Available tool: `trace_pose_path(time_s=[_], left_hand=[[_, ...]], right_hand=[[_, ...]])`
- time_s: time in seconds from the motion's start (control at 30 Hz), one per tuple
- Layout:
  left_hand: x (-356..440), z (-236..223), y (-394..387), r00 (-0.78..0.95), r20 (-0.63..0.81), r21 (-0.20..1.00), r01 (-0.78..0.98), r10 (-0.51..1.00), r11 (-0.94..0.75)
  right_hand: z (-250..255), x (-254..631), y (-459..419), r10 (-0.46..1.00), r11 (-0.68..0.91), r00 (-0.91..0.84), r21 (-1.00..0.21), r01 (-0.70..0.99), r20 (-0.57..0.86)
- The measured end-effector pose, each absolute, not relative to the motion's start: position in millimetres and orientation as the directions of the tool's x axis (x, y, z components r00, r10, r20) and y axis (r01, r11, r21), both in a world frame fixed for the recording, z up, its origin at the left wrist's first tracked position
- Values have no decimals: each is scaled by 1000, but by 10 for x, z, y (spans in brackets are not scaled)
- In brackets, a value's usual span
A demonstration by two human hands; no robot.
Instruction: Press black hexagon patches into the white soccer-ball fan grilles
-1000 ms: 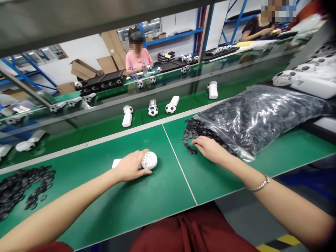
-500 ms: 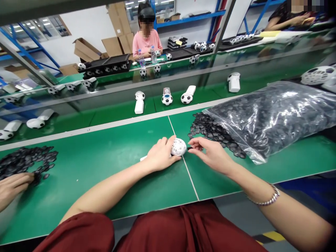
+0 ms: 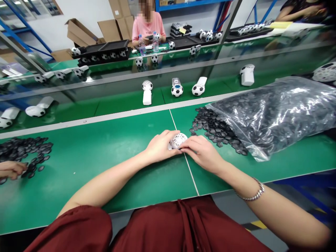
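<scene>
My left hand is closed around a white football-shaped shell with an openwork surface, steadying it on the green table. My right hand is at the shell's right side, thumb and fingers pinched together against its lower edge. The small black piece seen in those fingers a moment ago is mostly hidden behind them now. Just beyond my right hand lies a heap of loose black pieces, spilling from the mouth of a clear plastic bag full of them.
On the green conveyor beyond the table's pale edge lie several white football-headed devices. Another person's hand is in a second black heap at left. A person in pink sits across the line.
My right hand has moved left with the black piece, from just off the shell to touching it. The view has shifted slightly, and the other person's hand at left has drawn back.
</scene>
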State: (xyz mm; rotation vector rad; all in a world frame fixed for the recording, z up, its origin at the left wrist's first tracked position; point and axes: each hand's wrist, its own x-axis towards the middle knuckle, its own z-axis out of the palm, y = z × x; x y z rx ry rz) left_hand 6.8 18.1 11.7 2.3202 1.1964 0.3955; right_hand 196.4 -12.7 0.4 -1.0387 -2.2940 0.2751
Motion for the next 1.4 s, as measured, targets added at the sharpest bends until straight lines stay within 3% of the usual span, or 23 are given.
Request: trace_pose_path(time_s=[0.17,0.3,0.47,0.63,0.87,1.13,1.4], left_hand=[[70,108,180,572,56,558,662,818,-501],[78,116,158,557,71,556,667,827,-496],[77,138,147,555,50,521,695,830,-496],[25,124,222,564,40,503,702,825,-505],[-11,149,316,673,30,434,657,739,-616],[-32,114,290,699,87,391,632,710,-669],[-23,111,266,688,62,385,652,723,-653]], right_hand=[[-71,1988,-96,828,558,-358,-573,601,431],[-155,1959,-102,885,456,-349,-726,514,309],[-156,2094,-34,913,376,-323,-823,425,250],[-123,2550,79,962,265,-135,-704,658,237],[-127,2605,12,953,303,-262,-499,812,154],[-93,2524,-26,963,250,-261,-572,782,63],[144,2271,-223,892,426,-414,-652,628,183]])
